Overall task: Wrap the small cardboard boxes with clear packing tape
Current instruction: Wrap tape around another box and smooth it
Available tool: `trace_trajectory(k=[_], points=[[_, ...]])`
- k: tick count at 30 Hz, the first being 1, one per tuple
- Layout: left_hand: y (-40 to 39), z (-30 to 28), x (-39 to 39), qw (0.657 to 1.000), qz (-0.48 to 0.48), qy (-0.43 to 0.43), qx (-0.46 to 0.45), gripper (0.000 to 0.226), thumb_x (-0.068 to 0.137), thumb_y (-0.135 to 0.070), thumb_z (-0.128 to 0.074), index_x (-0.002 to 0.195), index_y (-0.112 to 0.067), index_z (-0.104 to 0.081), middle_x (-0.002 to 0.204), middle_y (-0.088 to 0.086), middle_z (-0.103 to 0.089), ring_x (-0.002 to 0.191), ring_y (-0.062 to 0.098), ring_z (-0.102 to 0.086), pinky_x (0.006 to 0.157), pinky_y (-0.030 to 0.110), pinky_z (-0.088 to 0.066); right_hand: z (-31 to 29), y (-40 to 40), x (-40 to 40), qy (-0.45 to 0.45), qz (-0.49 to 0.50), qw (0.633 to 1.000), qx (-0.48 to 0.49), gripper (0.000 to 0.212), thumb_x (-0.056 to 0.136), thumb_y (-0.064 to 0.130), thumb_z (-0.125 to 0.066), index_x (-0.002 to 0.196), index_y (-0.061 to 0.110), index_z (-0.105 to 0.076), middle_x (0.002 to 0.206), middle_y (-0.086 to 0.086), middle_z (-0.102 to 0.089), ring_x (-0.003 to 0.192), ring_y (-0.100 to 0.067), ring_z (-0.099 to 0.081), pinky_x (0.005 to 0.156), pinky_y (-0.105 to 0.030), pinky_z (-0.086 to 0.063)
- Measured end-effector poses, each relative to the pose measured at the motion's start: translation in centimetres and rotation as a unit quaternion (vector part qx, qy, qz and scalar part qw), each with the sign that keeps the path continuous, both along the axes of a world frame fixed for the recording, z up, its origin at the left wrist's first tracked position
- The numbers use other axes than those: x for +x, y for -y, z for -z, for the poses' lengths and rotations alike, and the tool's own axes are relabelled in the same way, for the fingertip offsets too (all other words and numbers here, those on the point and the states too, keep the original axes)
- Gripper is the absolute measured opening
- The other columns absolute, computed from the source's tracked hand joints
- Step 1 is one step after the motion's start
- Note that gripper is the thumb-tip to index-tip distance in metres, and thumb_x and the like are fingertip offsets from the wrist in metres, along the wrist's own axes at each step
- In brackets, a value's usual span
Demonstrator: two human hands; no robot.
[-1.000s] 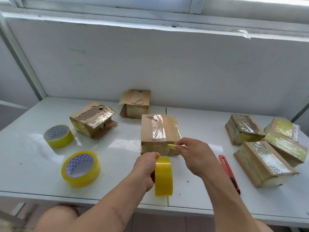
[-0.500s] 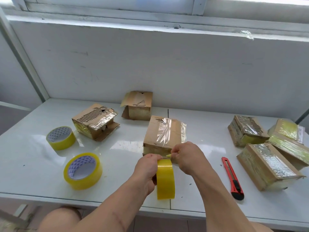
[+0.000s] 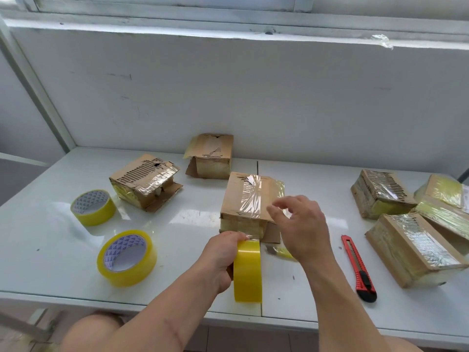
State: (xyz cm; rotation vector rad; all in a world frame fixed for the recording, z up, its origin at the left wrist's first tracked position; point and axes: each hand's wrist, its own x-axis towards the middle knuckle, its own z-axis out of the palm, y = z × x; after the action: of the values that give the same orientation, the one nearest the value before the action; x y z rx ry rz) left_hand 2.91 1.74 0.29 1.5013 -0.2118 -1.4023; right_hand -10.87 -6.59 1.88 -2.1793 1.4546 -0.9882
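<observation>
Two hands: left hand [image 3: 223,257] grips the tape roll [image 3: 247,270]; right hand [image 3: 302,224], grip now wide, has released the tape end over the 12 o'clock cardboard box [image 3: 247,199].

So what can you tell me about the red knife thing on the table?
The red utility knife looks plastic: a long thin red body with a black grip section and black end nearest the person. No blade shows sticking out. It lies flat on the white table, between the right hand and the wrapped boxes. Nothing touches it.
</observation>
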Motion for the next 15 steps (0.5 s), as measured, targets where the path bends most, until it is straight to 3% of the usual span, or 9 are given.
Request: trace_trajectory(k=[5,15], points=[[-0.3,-0.2,0.2,1.000,0.009,-0.004,-0.008,0.016,0.095,-0.017,-0.065,0.109,-0.010,-0.070,0.074,0.011,-0.072,0.060,0.024,-0.068,0.062,0.035,-0.058,2.4,2.4,3.5,-0.085,-0.127,0.987,0.056,0.034,0.087,0.052,-0.070,0.116,0.034,-0.073,0.138,0.011,-0.056,0.131,-0.017,-0.042,0.108,-0.042,-0.036],[-0.3,-0.1,1.0,0.999,0.029,0.020,-0.007,0.014,0.099,-0.019,-0.063,0.109,-0.011,-0.068,0.082,0.013,-0.068,0.067,0.025,-0.065,0.059,0.034,-0.057,5.3,3.5,3.2,-0.071,-0.151,0.986,0.010,0.041,0.082,0.056,-0.070,0.117,0.036,-0.070,0.139,0.013,-0.050,0.133,-0.018,-0.030,0.105,-0.034,-0.034]])
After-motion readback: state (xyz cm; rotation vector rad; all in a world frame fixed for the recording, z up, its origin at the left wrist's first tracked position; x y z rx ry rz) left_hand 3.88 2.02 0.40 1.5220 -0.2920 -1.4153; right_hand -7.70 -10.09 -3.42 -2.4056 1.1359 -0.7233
